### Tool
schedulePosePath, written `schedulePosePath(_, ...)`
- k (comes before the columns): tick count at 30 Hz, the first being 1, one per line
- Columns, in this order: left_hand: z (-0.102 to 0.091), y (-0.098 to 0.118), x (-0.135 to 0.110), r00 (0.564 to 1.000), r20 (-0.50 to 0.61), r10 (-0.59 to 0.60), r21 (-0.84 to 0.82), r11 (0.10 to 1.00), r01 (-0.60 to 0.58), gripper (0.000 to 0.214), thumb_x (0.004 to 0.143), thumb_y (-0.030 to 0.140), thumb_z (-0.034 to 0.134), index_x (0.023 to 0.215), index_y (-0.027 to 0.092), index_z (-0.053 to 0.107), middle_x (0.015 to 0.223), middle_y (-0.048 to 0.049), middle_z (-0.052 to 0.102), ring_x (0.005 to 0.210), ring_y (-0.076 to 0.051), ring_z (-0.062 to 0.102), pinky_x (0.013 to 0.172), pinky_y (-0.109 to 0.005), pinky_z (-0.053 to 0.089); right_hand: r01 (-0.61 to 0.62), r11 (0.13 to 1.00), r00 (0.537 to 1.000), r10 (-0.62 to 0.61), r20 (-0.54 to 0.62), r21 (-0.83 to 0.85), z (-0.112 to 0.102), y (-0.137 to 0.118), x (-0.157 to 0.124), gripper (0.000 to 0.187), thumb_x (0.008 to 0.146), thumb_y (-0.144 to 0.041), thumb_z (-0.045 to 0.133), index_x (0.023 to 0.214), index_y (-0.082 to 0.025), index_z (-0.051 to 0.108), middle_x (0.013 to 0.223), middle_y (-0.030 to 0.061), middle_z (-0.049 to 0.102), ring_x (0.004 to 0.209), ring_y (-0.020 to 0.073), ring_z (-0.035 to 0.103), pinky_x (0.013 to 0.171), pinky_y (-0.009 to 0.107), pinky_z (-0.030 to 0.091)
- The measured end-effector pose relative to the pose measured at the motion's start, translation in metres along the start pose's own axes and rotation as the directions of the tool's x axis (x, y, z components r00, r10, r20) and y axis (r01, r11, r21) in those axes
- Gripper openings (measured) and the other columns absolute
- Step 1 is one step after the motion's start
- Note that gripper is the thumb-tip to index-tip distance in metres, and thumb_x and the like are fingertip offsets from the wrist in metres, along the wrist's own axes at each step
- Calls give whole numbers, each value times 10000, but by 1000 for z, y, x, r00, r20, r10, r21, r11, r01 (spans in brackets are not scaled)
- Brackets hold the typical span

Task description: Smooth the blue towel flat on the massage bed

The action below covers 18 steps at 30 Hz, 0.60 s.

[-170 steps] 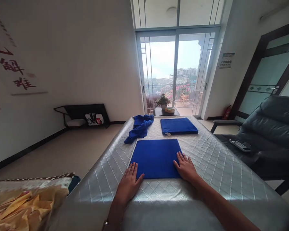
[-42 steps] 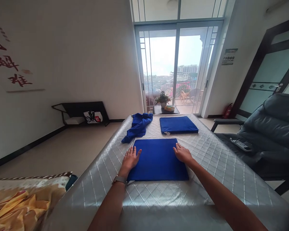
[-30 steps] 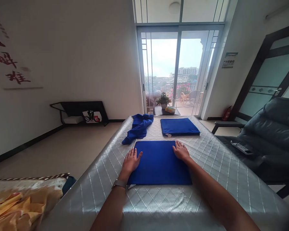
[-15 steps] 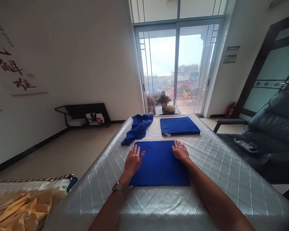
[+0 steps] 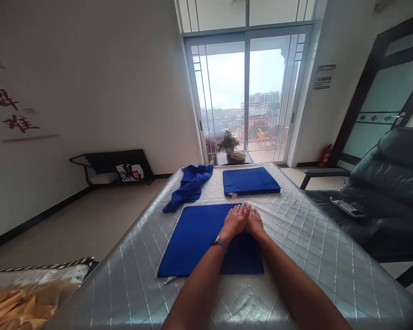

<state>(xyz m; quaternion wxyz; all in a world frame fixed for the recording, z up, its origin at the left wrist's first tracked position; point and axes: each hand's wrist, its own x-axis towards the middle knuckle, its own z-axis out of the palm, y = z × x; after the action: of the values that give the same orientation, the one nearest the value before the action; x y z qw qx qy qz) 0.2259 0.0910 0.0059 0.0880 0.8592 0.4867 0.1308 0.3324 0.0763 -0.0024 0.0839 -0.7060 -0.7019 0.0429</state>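
A flat blue cloth (image 5: 189, 243) lies on a silver quilted cover (image 5: 131, 270) in front of me. My left hand (image 5: 237, 219) rests palm down near its far right corner, fingers stretched out. Right beside it, touching, is my right hand (image 5: 254, 221), also laid flat with straight fingers. A small white tag (image 5: 170, 279) sticks out at the cloth's near left edge. Beyond lies a neat stack of folded blue cloth (image 5: 251, 180). To the left of that stack is a crumpled blue cloth (image 5: 189, 185).
A dark armchair (image 5: 382, 197) with a pale device (image 5: 347, 207) on its seat stands to the right. Past the covered surface, a small table (image 5: 223, 159) bears a potted plant (image 5: 229, 142) before glass doors. Yellow fabric (image 5: 17, 314) lies at lower left.
My left hand has moved right, from the cloth's left side to beside my right hand. The cloth's left edge now reaches farther left, and its tag shows. The view has shifted slightly.
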Motion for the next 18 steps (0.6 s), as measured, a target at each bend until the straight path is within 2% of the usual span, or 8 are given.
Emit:
schedulePosePath(4,-1,-33,-11,996,-7,-91,79,993,91,776,1002,612,68,1544,131,345,1619,-132,305,1515,-248,224,1242,-446,167,-42,997,999,43,-13,60,-4,-6,0,614,1009,-311,224,1575,-75,251,1645,82,208,1516,210,173,1226,390,116)
schedulePosePath(10,-23,-108,-38,968,6,-253,175,953,248,861,962,694,61,1571,124,273,1644,-126,229,1529,-264,165,1240,-461,139,-77,992,997,77,7,104,-9,-12,-1,626,1013,-350,218,1579,-83,239,1651,64,182,1520,196,153,1230,384,77)
schedulePosePath(15,-40,-169,-55,923,-43,-382,205,901,382,887,955,713,83,1570,99,263,1642,-145,224,1523,-282,191,1232,-474,158,-74,991,997,74,6,110,-9,-11,-1,622,1015,-346,218,1577,-81,246,1650,62,195,1519,202,156,1230,385,77)
schedulePosePath(18,-46,-195,-62,894,-69,-443,195,872,448,900,962,704,95,1561,54,265,1635,-177,219,1517,-289,208,1231,-455,172,-75,992,997,74,14,99,-9,-10,0,621,1015,-345,216,1578,-83,242,1651,62,195,1521,200,150,1230,382,72)
